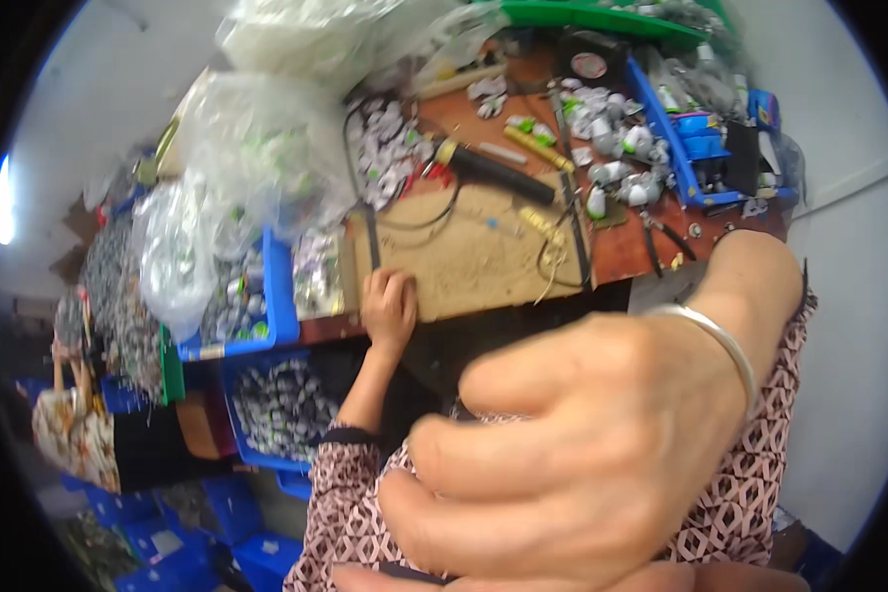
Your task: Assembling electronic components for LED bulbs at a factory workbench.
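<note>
My right hand [582,444], with a silver bangle [725,345] at the wrist, fills the lower right, close in front of the table. Its fingers curl inward; a bit of something dark shows below them, too little to name. My left hand [390,308] rests at the near left edge of a brown board [454,261], fingers bent and lying on it, with nothing visible in them. On the board's far side lies a black cylindrical tool [498,173] with a yellow end and a cord. Pliers [653,247] with dark handles lie right of the board.
Small white-and-green parts [617,143] lie heaped at the back right, beside a blue tray [651,109]. Clear plastic bags [266,148] and a blue bin [281,286] stand left. Below sits a blue crate [232,414] of dark and white parts. Another person [69,424] works far left.
</note>
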`<control>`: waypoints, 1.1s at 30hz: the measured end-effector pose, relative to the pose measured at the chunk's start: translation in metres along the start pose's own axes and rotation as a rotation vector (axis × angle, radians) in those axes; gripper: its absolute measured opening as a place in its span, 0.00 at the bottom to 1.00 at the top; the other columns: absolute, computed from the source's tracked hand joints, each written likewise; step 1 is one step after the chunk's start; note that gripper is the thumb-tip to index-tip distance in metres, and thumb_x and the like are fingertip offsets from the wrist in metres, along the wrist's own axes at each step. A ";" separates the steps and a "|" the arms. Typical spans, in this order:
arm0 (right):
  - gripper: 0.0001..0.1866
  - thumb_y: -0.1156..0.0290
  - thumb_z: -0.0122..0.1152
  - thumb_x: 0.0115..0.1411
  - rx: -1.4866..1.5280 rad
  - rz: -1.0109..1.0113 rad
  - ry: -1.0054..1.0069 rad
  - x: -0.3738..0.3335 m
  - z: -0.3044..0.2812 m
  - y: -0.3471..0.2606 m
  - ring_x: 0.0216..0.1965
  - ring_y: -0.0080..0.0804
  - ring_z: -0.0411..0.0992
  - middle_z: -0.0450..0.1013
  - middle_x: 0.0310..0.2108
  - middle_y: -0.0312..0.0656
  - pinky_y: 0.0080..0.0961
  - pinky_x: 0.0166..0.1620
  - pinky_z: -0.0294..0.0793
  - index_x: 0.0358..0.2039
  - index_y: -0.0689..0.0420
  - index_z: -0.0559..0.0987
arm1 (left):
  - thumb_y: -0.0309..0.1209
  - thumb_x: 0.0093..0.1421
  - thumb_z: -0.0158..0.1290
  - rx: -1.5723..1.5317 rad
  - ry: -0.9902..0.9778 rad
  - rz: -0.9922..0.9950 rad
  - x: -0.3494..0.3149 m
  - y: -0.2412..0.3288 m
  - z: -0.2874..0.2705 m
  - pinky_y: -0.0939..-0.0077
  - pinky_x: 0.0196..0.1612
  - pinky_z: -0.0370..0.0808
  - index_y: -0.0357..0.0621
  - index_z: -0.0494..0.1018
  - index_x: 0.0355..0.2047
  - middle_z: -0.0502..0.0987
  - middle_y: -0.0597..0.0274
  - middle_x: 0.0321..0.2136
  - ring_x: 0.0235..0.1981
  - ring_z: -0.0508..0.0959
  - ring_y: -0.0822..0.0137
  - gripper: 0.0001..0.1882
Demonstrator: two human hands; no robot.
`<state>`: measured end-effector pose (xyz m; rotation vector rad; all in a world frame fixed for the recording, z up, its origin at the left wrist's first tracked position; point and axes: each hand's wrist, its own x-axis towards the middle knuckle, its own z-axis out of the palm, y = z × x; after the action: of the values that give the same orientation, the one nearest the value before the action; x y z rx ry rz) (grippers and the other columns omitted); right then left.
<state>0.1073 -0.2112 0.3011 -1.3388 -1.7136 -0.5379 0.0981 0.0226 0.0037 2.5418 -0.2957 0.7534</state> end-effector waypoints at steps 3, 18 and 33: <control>0.14 0.68 0.58 0.46 0.072 -0.015 0.016 -0.009 0.025 -0.019 0.19 0.21 0.65 0.71 0.26 0.35 0.14 0.18 0.59 0.36 0.50 0.81 | 0.23 0.52 0.52 -0.102 -0.036 -0.060 -0.002 -0.001 -0.013 0.63 0.39 0.69 0.41 0.73 0.30 0.72 0.54 0.32 0.36 0.71 0.52 0.05; 0.14 0.71 0.51 0.55 0.314 -0.106 -0.065 0.009 0.114 -0.021 0.25 0.30 0.72 0.76 0.37 0.39 0.19 0.22 0.67 0.41 0.56 0.77 | 0.17 0.50 0.50 0.227 0.284 -0.373 -0.156 -0.073 -0.185 0.70 0.39 0.71 0.41 0.74 0.29 0.75 0.58 0.29 0.34 0.75 0.58 0.08; 0.06 0.81 0.50 0.56 -0.043 1.077 0.187 -0.217 0.201 0.081 0.24 0.28 0.69 0.72 0.25 0.40 0.21 0.28 0.67 0.33 0.62 0.76 | 0.33 0.52 0.51 0.516 -0.124 -0.255 0.011 -0.259 -0.185 0.57 0.43 0.71 0.46 0.75 0.38 0.77 0.52 0.36 0.39 0.75 0.50 0.13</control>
<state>0.1174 -0.1505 0.0010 -1.9112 -0.6427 -0.0559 0.1077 0.3375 0.0493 3.0349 0.2132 0.6337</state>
